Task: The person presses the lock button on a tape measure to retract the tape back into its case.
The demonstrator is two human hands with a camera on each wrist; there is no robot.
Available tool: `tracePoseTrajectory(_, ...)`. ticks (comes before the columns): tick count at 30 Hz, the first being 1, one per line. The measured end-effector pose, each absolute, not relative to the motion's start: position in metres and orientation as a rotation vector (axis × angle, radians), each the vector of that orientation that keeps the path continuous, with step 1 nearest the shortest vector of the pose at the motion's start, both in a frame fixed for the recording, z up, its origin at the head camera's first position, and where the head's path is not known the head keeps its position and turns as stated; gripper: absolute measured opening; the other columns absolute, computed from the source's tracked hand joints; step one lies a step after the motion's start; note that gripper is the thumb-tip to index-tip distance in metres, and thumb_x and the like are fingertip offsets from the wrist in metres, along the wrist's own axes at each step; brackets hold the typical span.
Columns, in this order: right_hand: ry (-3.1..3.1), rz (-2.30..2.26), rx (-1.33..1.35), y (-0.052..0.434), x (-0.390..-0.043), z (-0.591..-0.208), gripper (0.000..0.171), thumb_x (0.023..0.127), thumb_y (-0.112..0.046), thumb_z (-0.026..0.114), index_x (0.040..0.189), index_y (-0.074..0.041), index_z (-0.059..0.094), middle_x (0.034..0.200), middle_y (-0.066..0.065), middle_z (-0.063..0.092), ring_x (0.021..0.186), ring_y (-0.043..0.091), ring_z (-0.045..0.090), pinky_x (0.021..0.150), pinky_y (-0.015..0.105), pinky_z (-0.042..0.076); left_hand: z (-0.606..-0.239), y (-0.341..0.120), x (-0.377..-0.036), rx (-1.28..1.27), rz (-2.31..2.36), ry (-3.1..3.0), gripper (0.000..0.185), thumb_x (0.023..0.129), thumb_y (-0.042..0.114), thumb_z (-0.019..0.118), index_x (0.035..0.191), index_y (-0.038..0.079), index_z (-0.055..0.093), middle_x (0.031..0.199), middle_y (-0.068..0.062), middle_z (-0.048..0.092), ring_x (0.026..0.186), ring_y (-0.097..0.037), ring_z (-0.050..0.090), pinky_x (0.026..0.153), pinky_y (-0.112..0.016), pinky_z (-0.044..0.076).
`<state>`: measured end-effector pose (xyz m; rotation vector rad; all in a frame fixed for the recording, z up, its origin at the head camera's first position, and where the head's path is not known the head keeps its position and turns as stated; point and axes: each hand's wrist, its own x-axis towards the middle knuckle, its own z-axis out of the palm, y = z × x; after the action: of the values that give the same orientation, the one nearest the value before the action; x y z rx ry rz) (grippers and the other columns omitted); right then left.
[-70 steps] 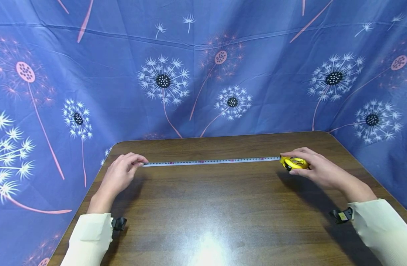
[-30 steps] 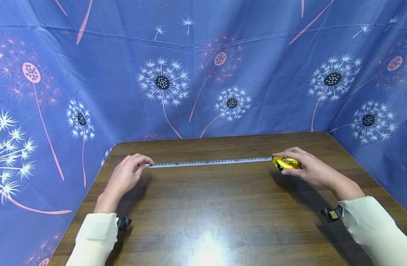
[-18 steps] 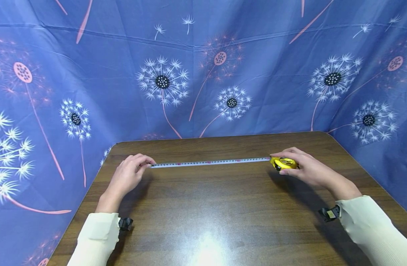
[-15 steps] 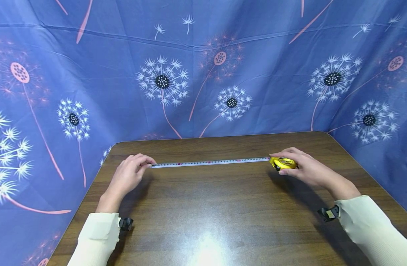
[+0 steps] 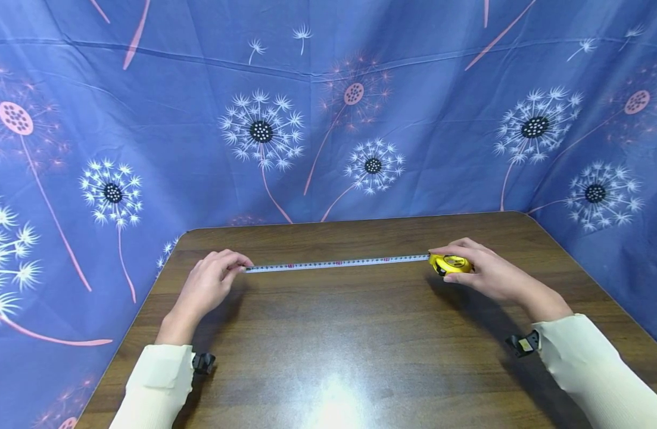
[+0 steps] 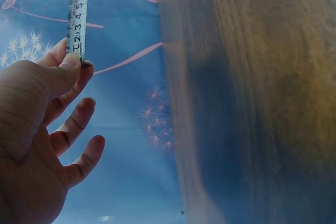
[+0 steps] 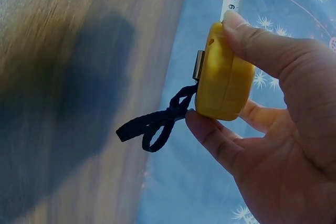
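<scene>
A yellow tape measure is in my right hand, its case gripped between thumb and fingers. From it a white blade with black and red numbers runs straight across to my left hand. There, thumb and index finger pinch the blade's hooked end, as the left wrist view shows; the other fingers of that hand are loosely bent and apart. Close up in the right wrist view, the case has a metal clip and a black cord loop hanging off it. One fingertip lies at the blade's mouth.
Below both hands is a brown wood-grain table with a bright light reflection near its front. A blue cloth printed with dandelions hangs behind it and along both sides. Dark straps with small devices are on both wrists.
My right hand has moved left with the tape measure case, and my left hand slightly right. The blade between them has become shorter. Both grips stay the same.
</scene>
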<state>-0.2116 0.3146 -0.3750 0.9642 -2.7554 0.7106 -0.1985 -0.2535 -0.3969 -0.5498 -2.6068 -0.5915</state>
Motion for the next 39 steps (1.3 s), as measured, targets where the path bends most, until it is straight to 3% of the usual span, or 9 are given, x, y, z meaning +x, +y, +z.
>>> tracePoseTrajectory(32, -2.819, 0.751, 0.941, 0.304, -0.209, -0.377, 0.055, 0.093, -0.021, 0.08, 0.144, -0.016, 0.061, 0.128, 0.011, 0.058, 0.11, 0.029, 0.057, 0.083, 0.048, 0.049, -0.394, -0.243, -0.2, -0.619, -0.591, -2.572, 0.017, 0.095, 0.006, 0.073, 0.103, 0.021, 0.076, 0.103, 0.007, 0.072, 0.091, -0.021, 0.062, 0.079, -0.049, 0.047)
tracePoseTrajectory(39, -2.825, 0.753, 0.929, 0.302, -0.21, -0.38, 0.056, 0.092, -0.022, 0.08, 0.145, -0.021, 0.06, 0.129, 0.011, 0.058, 0.11, 0.029, 0.057, 0.084, 0.048, 0.049, -0.396, -0.242, -0.201, -0.608, -0.586, -2.581, 0.017, 0.095, 0.008, 0.073, 0.104, 0.023, 0.076, 0.103, 0.008, 0.072, 0.09, -0.02, 0.062, 0.078, -0.049, 0.046)
